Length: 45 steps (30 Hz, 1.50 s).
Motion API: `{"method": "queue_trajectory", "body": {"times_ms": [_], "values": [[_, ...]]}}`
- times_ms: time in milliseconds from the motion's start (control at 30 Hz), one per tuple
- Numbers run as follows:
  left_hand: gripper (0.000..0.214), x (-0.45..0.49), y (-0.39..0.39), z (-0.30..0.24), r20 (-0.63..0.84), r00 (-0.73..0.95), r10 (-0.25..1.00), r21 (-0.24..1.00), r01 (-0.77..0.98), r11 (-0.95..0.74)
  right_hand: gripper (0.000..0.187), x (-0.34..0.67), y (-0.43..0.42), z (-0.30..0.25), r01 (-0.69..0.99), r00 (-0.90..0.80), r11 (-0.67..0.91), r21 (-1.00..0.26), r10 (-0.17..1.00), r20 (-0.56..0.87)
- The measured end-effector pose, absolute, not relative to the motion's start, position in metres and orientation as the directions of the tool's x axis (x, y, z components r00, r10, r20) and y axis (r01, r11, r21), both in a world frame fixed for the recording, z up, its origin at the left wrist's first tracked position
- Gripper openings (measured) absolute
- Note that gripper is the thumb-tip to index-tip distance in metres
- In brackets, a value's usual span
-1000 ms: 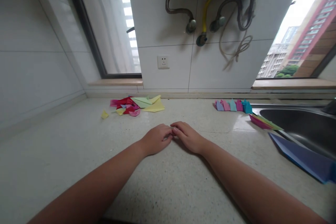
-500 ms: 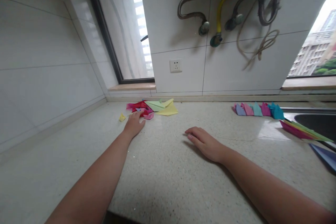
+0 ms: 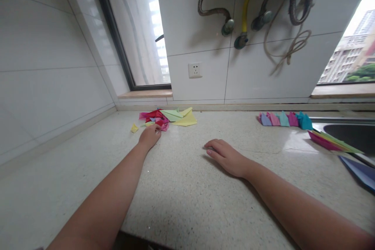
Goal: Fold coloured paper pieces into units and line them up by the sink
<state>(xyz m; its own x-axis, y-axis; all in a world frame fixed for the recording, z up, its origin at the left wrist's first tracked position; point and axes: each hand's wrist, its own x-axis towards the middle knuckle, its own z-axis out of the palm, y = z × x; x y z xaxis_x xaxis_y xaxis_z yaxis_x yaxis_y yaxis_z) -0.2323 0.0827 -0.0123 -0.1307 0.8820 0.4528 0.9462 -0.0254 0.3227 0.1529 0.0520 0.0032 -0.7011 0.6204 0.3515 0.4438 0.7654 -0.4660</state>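
At the near edge of a heap of folded coloured paper, my left hand [image 3: 149, 136] has its fingers closed on a small pink folded paper piece [image 3: 165, 127]. Red folded paper [image 3: 154, 115] lies behind it, next to a pale green paper plane [image 3: 172, 115] and a yellow paper plane [image 3: 186, 119]. A small yellow folded piece [image 3: 134, 128] sits apart, left of the hand. My right hand [image 3: 225, 157] rests over the countertop, fingers loosely bent and slightly apart, holding nothing.
Along the back right stands a row of small folded paper figures [image 3: 283, 119]. Several paper planes [image 3: 334, 142] lie beside the dark sink [image 3: 351, 134], with a blue paper plane [image 3: 359, 172] nearer. A socket [image 3: 195, 70] and hoses [image 3: 244, 11] are on the tiled wall [image 3: 205, 90].
My left hand's fingers have drawn in and closed on the pink folded paper at the heap's edge. My right hand has barely moved. The view has shifted slightly.
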Motion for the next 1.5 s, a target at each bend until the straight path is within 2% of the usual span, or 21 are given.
{"method": "queue_trajectory", "body": {"times_ms": [200, 400, 533, 633, 700, 800, 967, 1100, 1300, 1400, 1500], "values": [[0.019, -0.208, 0.078, -0.004, 0.473, -0.082, 0.877, 0.326, 0.941, -0.088, 0.031, 0.153, 0.052, 0.002, 0.446, -0.688, 0.759, -0.474, 0.629, 0.361], [0.018, -0.148, 0.064, 0.010, 0.501, 0.089, 0.861, 0.301, 0.915, -0.270, 0.027, 0.155, 0.059, -0.007, 0.460, -0.537, 0.644, -0.611, 0.750, 0.386], [0.015, -0.102, 0.044, 0.022, 0.556, 0.298, 0.776, 0.201, 0.858, -0.473, 0.047, 0.162, 0.060, -0.006, 0.405, -0.464, 0.572, -0.713, 0.801, 0.379], [0.013, -0.076, 0.026, 0.029, 0.542, 0.423, 0.726, 0.140, 0.807, -0.574, 0.065, 0.167, 0.057, -0.002, 0.339, -0.501, 0.557, -0.758, 0.789, 0.355], [0.013, -0.064, 0.017, 0.030, 0.527, 0.466, 0.711, 0.130, 0.782, -0.610, 0.069, 0.169, 0.054, 0.002, 0.331, -0.528, 0.557, -0.762, 0.778, 0.340], [0.013, -0.054, 0.008, 0.029, 0.521, 0.494, 0.696, 0.130, 0.760, -0.637, 0.064, 0.169, 0.051, 0.005, 0.364, -0.546, 0.571, -0.736, 0.771, 0.328], [0.013, -0.051, 0.005, 0.024, 0.526, 0.514, 0.678, 0.129, 0.739, -0.661, 0.045, 0.169, 0.049, 0.007, 0.378, -0.569, 0.621, -0.687, 0.741, 0.356], [0.015, -0.052, 0.006, 0.022, 0.554, 0.467, 0.690, 0.219, 0.717, -0.661, 0.039, 0.168, 0.048, 0.006, 0.322, -0.557, 0.641, -0.696, 0.723, 0.408], [0.035, -0.050, 0.006, 0.018, 0.517, 0.310, 0.797, 0.521, 0.625, -0.581, 0.036, 0.167, 0.046, 0.009, 0.258, -0.532, 0.650, -0.714, 0.713, 0.457], [0.034, -0.049, 0.006, 0.018, 0.460, 0.313, 0.831, 0.616, 0.562, -0.552, 0.036, 0.166, 0.042, 0.012, 0.229, -0.552, 0.674, -0.702, 0.684, 0.477], [0.030, -0.049, 0.006, 0.018, 0.434, 0.341, 0.834, 0.656, 0.515, -0.552, 0.040, 0.165, 0.038, 0.014, 0.218, -0.564, 0.688, -0.692, 0.668, 0.486]]}}
